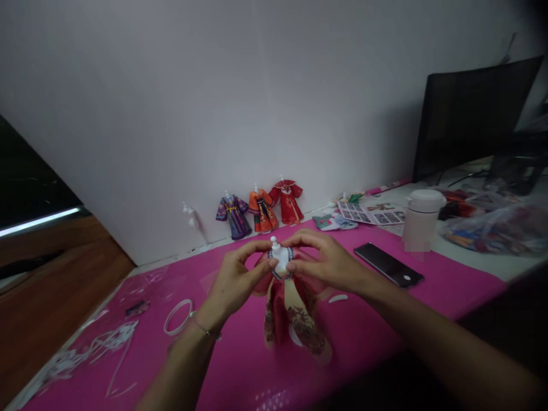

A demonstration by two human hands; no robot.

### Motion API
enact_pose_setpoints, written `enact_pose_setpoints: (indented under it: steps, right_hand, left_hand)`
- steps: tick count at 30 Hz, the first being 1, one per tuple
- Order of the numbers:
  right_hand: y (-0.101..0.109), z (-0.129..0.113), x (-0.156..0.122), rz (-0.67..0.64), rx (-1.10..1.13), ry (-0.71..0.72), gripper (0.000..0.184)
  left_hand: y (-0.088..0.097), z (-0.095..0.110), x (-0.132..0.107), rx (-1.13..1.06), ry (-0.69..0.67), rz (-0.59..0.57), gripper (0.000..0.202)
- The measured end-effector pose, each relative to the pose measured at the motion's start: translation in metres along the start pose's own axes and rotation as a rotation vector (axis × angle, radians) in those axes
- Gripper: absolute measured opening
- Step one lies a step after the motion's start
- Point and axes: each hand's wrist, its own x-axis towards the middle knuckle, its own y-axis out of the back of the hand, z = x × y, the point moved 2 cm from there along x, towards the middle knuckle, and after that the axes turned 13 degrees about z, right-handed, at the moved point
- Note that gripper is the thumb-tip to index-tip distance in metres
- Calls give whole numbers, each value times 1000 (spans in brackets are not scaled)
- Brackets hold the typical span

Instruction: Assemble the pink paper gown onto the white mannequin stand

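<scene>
Both my hands hold a small white mannequin bust [281, 257] dressed in a red and cream patterned costume [295, 319] above the pink mat [368, 337]. My left hand [235, 279] pinches the bust and collar from the left with thumb and fingers. From the right, my right hand [325, 262] has its fingers curled over the collar. The costume's long panels hang down toward the mat.
Three dressed miniature costumes, purple [233, 214], orange [262, 210] and red [287, 200], lean against the wall. A black phone [389, 264], a white cup [422, 220], printed sheets [370, 212], a plastic bag [496, 228], a white ring [177, 317] and white plastic pieces [98, 345] lie around.
</scene>
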Motion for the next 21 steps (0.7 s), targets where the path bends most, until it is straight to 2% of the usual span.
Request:
enact_pose_setpoints:
  steps: [9, 12, 17, 21]
  right_hand:
    - [-9, 3, 2, 5, 50, -77, 17]
    - [-9, 7, 0, -13, 116, -93, 21]
    - [-4, 10, -2, -99, 197, -66, 29]
    - [-4, 8, -2, -64, 127, -56, 25]
  left_hand:
    - [0, 3, -2, -8, -46, 43, 22]
    - [1, 5, -5, -7, -46, 13, 26]
    - [1, 3, -13, 47, -80, -26, 43]
    - [-2, 4, -15, 78, -119, 19, 39]
